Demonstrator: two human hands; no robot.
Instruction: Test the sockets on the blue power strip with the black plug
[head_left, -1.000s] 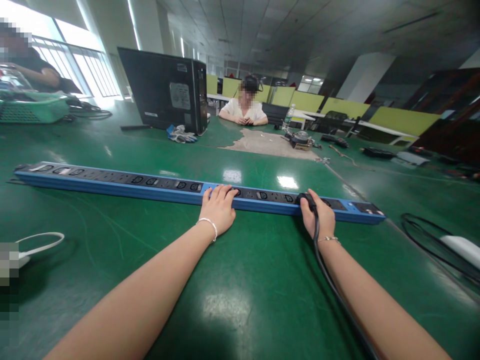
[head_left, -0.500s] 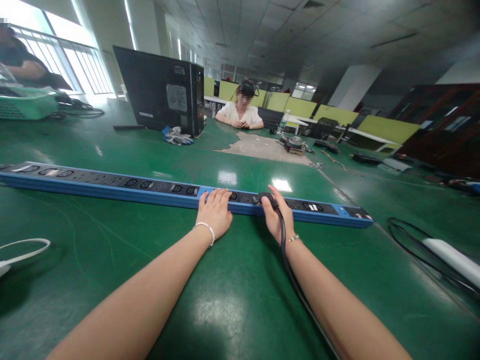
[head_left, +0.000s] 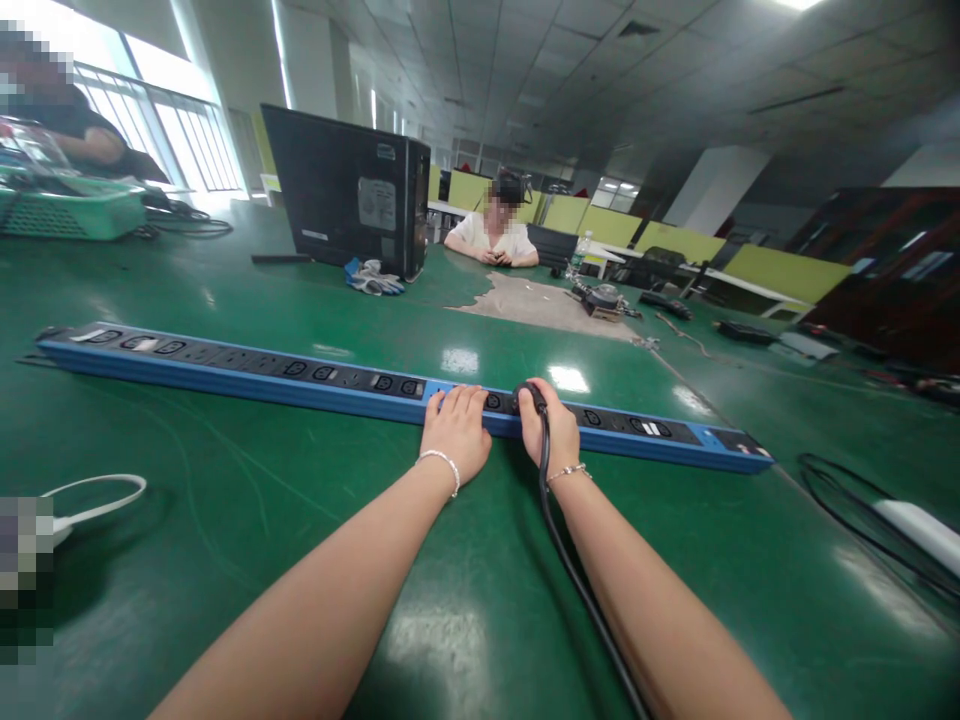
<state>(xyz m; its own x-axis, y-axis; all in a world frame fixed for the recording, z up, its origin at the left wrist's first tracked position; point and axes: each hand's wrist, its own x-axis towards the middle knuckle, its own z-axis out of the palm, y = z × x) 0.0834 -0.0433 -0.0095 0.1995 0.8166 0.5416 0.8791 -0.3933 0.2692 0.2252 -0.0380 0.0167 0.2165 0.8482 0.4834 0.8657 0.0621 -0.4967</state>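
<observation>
A long, thin power strip (head_left: 360,392) lies slantwise across the shiny green table (head_left: 262,300), in front of the person. Its sides are smooth and blue, like painted metal, and its top is black with a row of small sockets. The left hand (head_left: 456,430) rests on it near the middle. Its fingers are a little bent and a little apart, lying flat on top and not wrapped around it. The right hand (head_left: 551,428) is just beside it, with thumb and fingers pinched around a chunky black plug (head_left: 537,400). The plug is right at the sockets, but the hand hides its end, so I cannot tell if it is in. A round, bendy black cord (head_left: 543,470) hangs from it and runs down along the right arm.

Each wrist wears a thin, shiny bracelet. Farther back stand a big, black, boxy computer case (head_left: 337,185) and, by its foot, crumpled cloth gloves (head_left: 373,278). A green basket (head_left: 82,213) full of little holes is at the far left. A rough, tan patch (head_left: 540,305) with a ragged edge breaks the green.
</observation>
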